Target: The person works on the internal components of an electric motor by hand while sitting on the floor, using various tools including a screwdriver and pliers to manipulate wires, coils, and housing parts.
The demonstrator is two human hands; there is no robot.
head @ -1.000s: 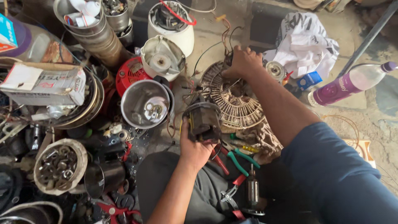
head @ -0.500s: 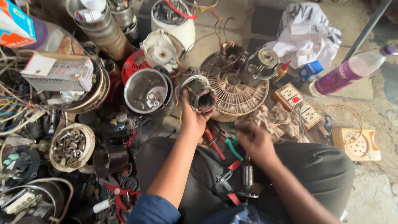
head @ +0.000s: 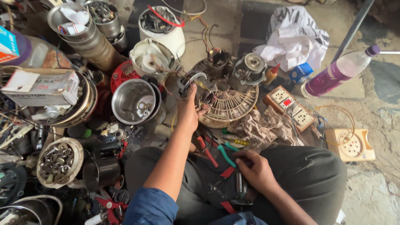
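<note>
My left hand [head: 188, 110] grips a small electric motor with copper windings [head: 192, 85], held out over the edge of a round fan grille [head: 233, 106]. My right hand [head: 254, 168] rests low on my lap, fingers curled down among hand tools: red-handled pliers [head: 207, 150], green-handled pliers [head: 226, 155] and a metal tool [head: 238, 183]. Whether it holds one of them is unclear. A second motor [head: 249, 68] sits on the grille.
A steel bowl [head: 134, 100], a white mixer base [head: 162, 25], stacked metal tins [head: 83, 33], a tin of bolts [head: 58, 160] and a cardboard box [head: 41, 87] crowd the left. A rag [head: 262, 127], socket boards [head: 287, 104], a purple-capped bottle [head: 337, 73] and white cloth [head: 296, 37] lie right.
My right hand came back from the fan grille down to the tools on my lap. My left hand carried the motor forward and up toward the grille. The camera view shifted.
</note>
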